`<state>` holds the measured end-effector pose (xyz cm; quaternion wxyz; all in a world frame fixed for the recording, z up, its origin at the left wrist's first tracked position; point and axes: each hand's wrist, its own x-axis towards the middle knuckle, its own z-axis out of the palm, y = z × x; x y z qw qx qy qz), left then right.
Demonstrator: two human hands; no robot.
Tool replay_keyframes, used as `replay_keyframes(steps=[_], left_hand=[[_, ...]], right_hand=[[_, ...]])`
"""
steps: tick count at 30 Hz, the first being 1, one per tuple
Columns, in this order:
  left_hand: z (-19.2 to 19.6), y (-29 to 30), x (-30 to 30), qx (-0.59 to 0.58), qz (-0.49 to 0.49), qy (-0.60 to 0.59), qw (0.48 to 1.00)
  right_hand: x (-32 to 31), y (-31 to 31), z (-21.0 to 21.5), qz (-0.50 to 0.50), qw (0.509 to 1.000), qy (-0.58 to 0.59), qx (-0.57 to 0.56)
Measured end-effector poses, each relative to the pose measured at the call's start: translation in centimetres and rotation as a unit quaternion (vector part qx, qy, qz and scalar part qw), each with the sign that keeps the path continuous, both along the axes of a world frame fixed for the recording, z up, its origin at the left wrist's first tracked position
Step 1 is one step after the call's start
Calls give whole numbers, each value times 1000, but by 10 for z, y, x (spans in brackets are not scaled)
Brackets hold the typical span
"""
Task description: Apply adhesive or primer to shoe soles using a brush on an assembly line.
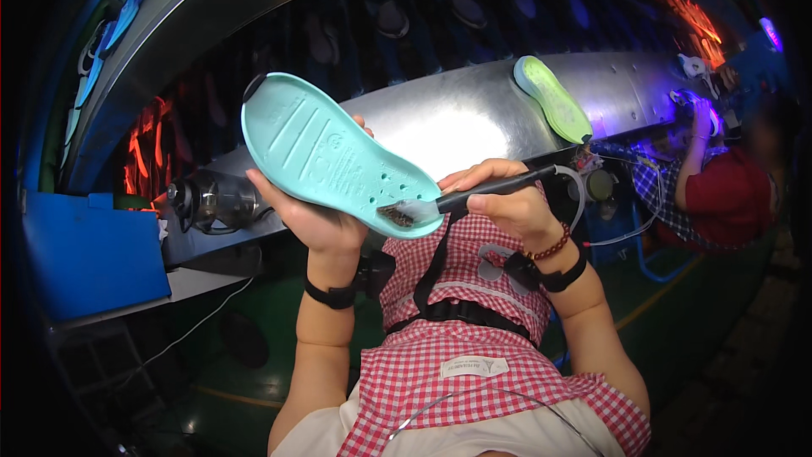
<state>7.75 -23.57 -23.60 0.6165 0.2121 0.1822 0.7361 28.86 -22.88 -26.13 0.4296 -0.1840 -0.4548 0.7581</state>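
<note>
- Left hand (317, 220): fingers wrapped under a turquoise moulded foam shoe sole (334, 156), holding it tilted, underside facing the camera.
- Right hand (507, 199): pinches a black-handled brush (474, 195); bristles touch the sole's lower end.
- Yellow-green sole (554, 100): lies on the metal conveyor ledge (457, 123) behind.

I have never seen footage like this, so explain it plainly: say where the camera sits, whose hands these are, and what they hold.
The camera is worn on a person's head and looks down, so the forearms enter from below and straight edges bend. The left hand holds up a mint-green shoe sole. The right hand holds a dark-handled brush with its bristles against the sole's lower end. A yellow-green sole lies on the shiny metal ledge behind. Another person in red works to the right.
</note>
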Motion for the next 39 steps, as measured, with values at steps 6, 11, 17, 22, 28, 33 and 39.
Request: replay_keyframes(steps=[6,11,17,22,28,33,39], left_hand=[[-32,-24,19,1,-157,13,988],[-43,-18,-6,-52,-206,76,974],[-16,-9,-15,-80,-332,103,934],[1,-6,-13,-154,-399,192,883],[0,-8,-21,-220,-415,214,856],[14,-17,-26,-197,-393,278,854],[3,-25,-43,-210,-330,260,883]], right_hand=[[-9,-15,16,-6,998,-62,11],[5,-7,36,25,985,-121,124],[9,6,38,162,918,-140,333],[12,13,43,113,926,-156,324],[27,16,57,159,909,-151,354],[31,7,53,126,898,-168,386],[33,9,46,-21,918,-173,357]])
